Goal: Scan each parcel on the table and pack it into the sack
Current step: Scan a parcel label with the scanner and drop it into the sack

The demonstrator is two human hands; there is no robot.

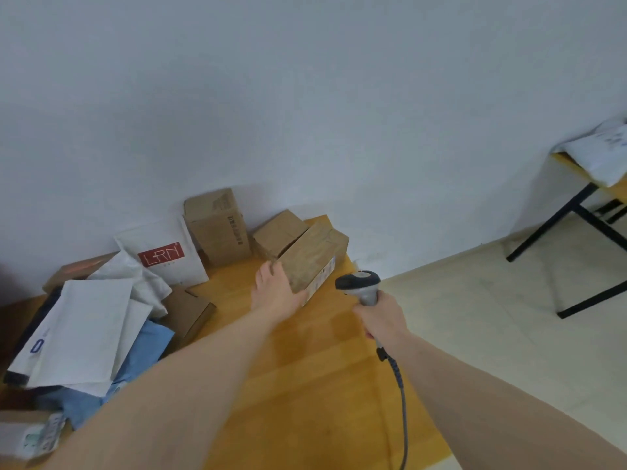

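A long brown cardboard parcel (312,257) lies on the wooden table (305,368) near its far right corner, a white label on its near side. My left hand (273,291) grips the parcel's near left end. My right hand (381,317) is closed around the handle of a grey and black barcode scanner (359,283), whose head sits just right of the label. The scanner's cable (402,401) trails down toward me. No sack is in view.
Two more brown boxes (219,227) (278,234) stand against the wall. At the left lies a white mailer with a red logo (163,256), a pile of white and blue mailers (84,334) and a small box (188,313). Another table (590,184) stands at far right.
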